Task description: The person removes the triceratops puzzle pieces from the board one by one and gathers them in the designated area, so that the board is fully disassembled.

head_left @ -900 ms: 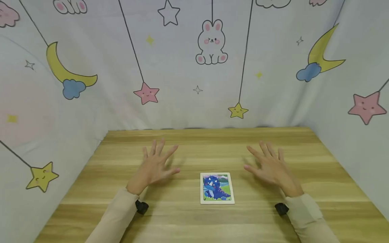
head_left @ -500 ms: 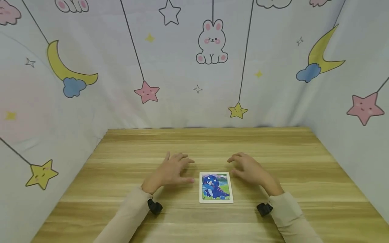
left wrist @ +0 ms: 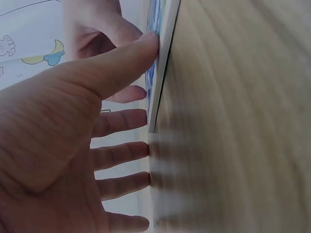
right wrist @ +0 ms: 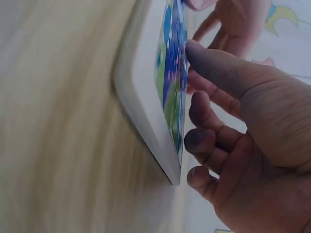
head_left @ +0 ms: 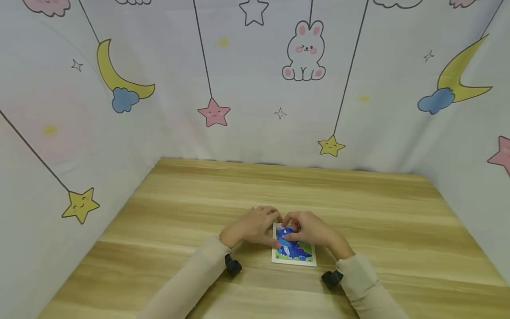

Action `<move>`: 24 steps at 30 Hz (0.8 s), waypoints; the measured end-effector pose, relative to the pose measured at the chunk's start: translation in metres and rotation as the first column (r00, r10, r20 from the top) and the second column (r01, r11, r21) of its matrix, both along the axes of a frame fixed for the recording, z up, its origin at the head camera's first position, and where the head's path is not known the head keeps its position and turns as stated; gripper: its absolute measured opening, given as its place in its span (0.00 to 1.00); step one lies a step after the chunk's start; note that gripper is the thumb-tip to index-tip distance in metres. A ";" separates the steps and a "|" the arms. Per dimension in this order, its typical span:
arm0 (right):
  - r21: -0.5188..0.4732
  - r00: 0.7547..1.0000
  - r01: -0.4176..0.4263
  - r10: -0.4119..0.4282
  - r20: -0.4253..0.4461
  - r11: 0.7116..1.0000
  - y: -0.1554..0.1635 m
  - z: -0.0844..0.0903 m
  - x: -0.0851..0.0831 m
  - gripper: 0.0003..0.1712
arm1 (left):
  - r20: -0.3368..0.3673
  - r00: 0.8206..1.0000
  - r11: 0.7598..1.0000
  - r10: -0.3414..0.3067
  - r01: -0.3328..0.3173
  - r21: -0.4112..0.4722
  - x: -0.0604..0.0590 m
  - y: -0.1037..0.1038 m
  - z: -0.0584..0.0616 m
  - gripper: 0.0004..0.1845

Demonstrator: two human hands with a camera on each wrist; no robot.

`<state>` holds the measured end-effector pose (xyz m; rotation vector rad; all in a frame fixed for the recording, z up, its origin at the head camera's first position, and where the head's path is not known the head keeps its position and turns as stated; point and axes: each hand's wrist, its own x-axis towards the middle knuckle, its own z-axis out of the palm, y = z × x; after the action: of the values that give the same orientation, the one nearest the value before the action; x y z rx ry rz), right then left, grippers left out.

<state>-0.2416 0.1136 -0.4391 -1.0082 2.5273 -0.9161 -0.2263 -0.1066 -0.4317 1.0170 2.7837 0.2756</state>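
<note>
The picture board (head_left: pixel 302 251) lies flat on the surface (head_left: pixel 207 190), between the two hands and partly covered by both. The left hand (head_left: pixel 255 227) comes in over its left edge with fingers nearly straight and spread wide, the thumb tip on the board's face and the other fingertips at or beyond its far left corner. The right hand (head_left: pixel 312 228) reaches over its right side; the thumb tip appears to meet the picture, the other fingers bend loosely above the far part of the board, and a narrow gap parts thumb from index. Neither hand seems to grip anything. With the left thumb only resting on the face, a sideways push from the right thumb could slide or turn the board. Whether the picture is made of loose pieces I cannot tell; if it is, a dragging fingertip might shift several at once or tip up one beside it. The tips also meet closely over the board's far left part, so the hands could knock together there and hide a poor hold.
</note>
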 end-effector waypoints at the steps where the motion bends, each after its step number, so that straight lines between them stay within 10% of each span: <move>1: -0.002 1.000 0.000 0.000 0.007 1.000 0.000 -0.001 0.001 0.14 | 0.003 1.000 1.000 -0.003 0.003 -0.009 0.000 0.002 0.000 0.37; 24: -0.022 0.999 0.013 -0.014 -0.040 1.000 -0.013 -0.004 0.005 0.15 | 0.048 0.997 0.996 0.054 -0.050 -0.070 0.000 0.006 0.005 0.40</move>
<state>-0.2362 0.1010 -0.4435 -1.0272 2.5654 -0.9385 -0.2267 -0.1008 -0.4265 0.9101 2.7571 0.2078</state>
